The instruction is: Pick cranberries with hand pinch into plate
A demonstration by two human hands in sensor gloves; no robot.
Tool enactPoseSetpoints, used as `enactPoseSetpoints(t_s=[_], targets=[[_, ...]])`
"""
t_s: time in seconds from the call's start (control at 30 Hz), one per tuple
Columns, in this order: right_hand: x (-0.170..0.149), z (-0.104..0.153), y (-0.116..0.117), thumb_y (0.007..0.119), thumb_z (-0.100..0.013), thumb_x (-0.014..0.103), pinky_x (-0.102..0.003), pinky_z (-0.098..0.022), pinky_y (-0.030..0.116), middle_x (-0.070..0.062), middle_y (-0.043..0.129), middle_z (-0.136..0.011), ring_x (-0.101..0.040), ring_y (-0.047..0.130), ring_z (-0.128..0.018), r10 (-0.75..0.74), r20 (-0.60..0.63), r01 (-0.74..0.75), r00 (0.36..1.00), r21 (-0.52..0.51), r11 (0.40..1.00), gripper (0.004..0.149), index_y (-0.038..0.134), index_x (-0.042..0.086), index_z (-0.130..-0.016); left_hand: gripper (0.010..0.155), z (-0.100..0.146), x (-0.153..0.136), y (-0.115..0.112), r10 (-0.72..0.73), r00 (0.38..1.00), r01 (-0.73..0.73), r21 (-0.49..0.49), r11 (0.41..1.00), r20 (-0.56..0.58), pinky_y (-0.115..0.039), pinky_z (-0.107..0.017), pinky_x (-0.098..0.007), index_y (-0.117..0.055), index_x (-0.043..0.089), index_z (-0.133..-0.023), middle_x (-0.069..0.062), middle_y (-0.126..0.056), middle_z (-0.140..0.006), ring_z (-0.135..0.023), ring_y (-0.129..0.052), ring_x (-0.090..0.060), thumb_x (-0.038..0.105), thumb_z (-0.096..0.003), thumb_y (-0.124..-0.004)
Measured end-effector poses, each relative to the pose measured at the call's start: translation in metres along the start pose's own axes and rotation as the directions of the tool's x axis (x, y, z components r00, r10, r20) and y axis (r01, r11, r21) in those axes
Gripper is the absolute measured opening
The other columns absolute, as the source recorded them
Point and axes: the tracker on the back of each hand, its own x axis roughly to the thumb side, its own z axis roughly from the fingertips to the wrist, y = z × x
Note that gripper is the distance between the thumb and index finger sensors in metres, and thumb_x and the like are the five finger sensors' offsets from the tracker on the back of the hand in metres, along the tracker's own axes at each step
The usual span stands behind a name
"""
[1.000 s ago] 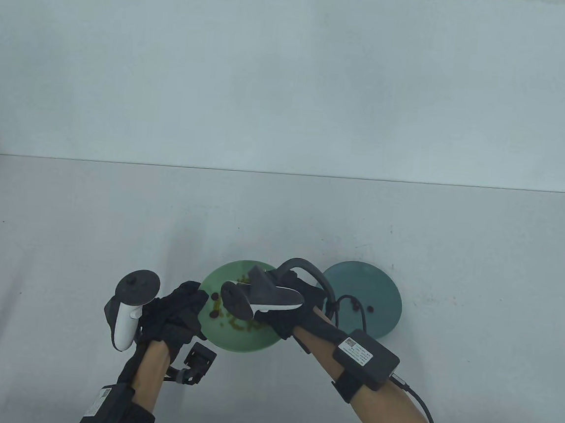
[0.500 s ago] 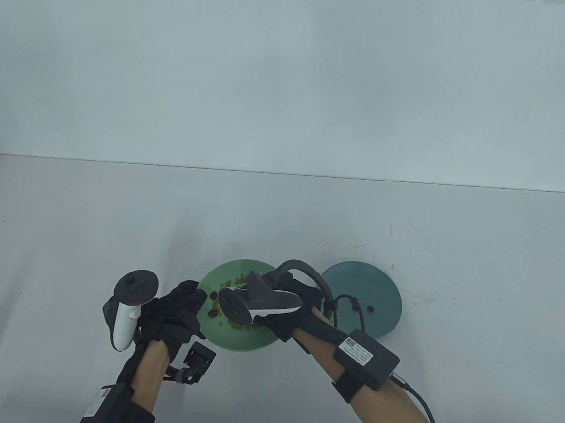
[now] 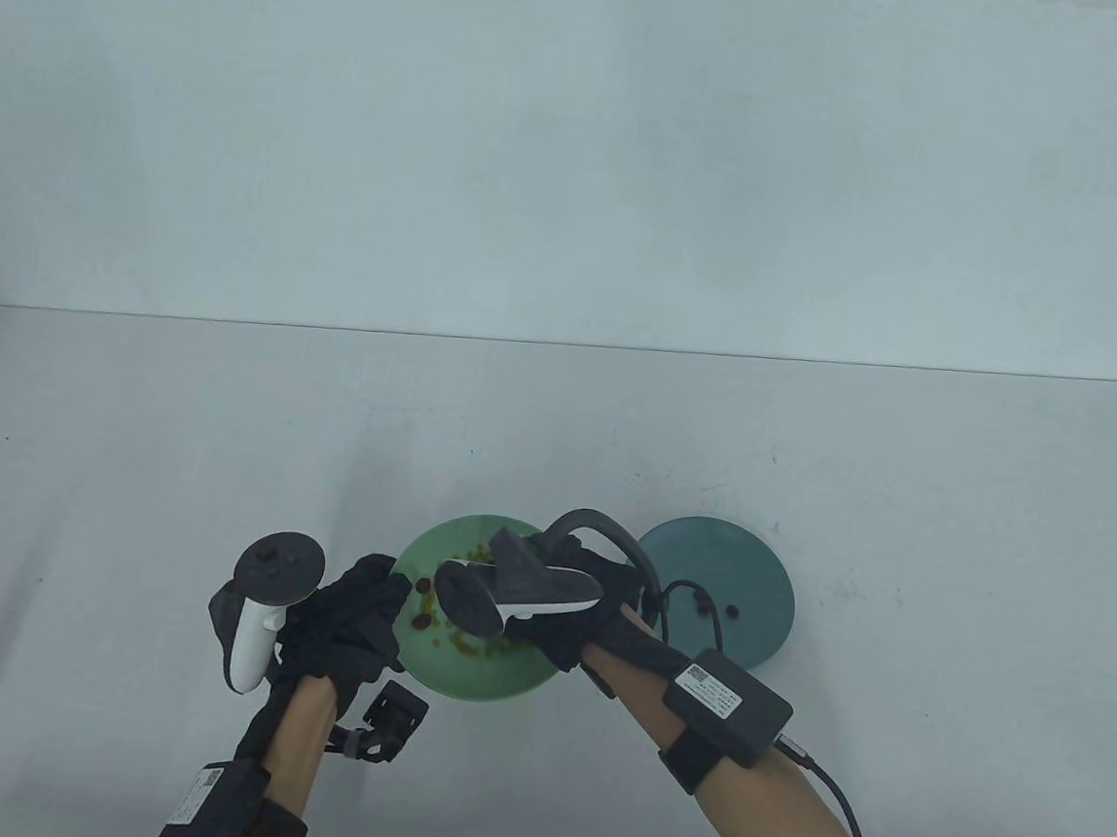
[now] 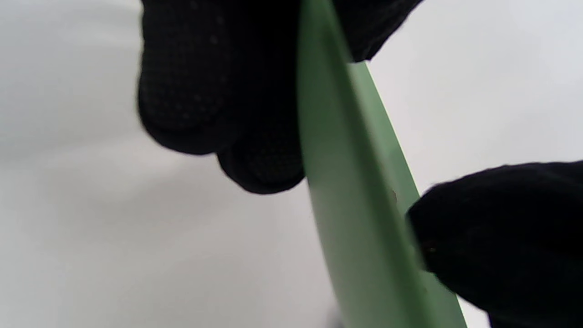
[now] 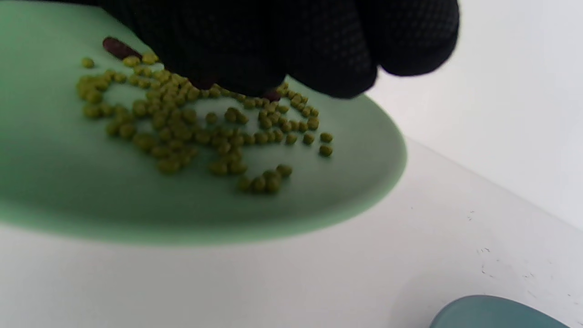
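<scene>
1. Nearest us, our left hand (image 3: pixel 351 615) grips the near-left rim of the light green plate (image 3: pixel 487 681); the left wrist view shows fingers (image 4: pixel 196 91) on one side of the rim and the thumb on the other.
2. Our right hand (image 3: pixel 579 626) hangs over that same plate, its fingertips (image 5: pixel 255 50) down among the small green beans (image 5: pixel 182 132). A dark red cranberry (image 5: pixel 119 48) lies just beside them; we cannot tell whether the fingers are pinching anything.
3. More cranberries (image 3: pixel 422 602) lie on the plate's left part, close to our left hand.
4. Further right, near the green plate, sits the dark teal plate (image 3: pixel 750 572) with two cranberries (image 3: pixel 718 607) on it.
5. Both plates rest on the white table (image 3: pixel 129 420).
</scene>
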Motion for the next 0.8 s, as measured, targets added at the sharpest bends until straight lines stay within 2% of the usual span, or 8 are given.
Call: enactPoseSetpoints(t_s=[0.2,0.43,0.63,0.8], targets=[[-0.015,0.01,-0.015,0.075,-0.053,0.047,-0.034,-0.04,0.087,0.015,0.092,-0.043,-0.005,0.095,-0.035,-0.021,-0.032,0.02,0.999,-0.036,0.999,0.046,0.083,0.02,-0.089,0.047,0.0,0.0,-0.001,0.014,1.0,-0.014,-0.006,1.0,-0.001,-0.096,-0.033,-0.028,-0.063,0.002,-0.101,-0.014,-0.091,-0.077,-0.043,-0.11,-0.021,0.025,-0.0598,-0.067],[-0.054,0.03,-0.027,0.075,-0.053,0.047,-0.034,-0.04,0.087,0.015,0.092,-0.043,-0.005,0.095,-0.035,-0.046,-0.126,0.038,0.991,-0.068,0.997,0.046,0.083,0.02,-0.089,0.047,0.0,0.0,-0.001,0.01,1.0,-0.01,-0.007,1.0,-0.008,-0.096,-0.033,-0.029,-0.063,0.002,-0.101,-0.014,-0.09,-0.078,-0.044,-0.11,-0.022,0.025,-0.0599,-0.067],[-0.092,0.044,-0.014,0.075,-0.053,0.047,-0.034,-0.04,0.087,0.015,0.092,-0.043,-0.005,0.095,-0.035,-0.058,-0.239,0.049,0.969,-0.042,0.998,0.046,0.083,0.02,-0.089,0.047,0.0,0.0,0.0,0.008,1.0,-0.008,-0.005,1.0,-0.015,-0.096,-0.034,-0.029,-0.063,0.002,-0.101,-0.014,-0.09,-0.078,-0.044,-0.11,-0.022,0.025,-0.0599,-0.067],[-0.116,0.048,0.015,0.075,-0.053,0.047,-0.034,-0.039,0.087,0.015,0.091,-0.043,-0.005,0.095,-0.034,-0.074,-0.323,0.082,0.944,0.012,0.997,0.046,0.083,0.019,-0.089,0.047,0.0,0.0,0.0,0.01,1.0,-0.011,-0.007,1.0,-0.015,-0.096,-0.034,-0.029,-0.063,0.002,-0.101,-0.014,-0.09,-0.078,-0.044,-0.11,-0.022,0.025,-0.0598,-0.067]])
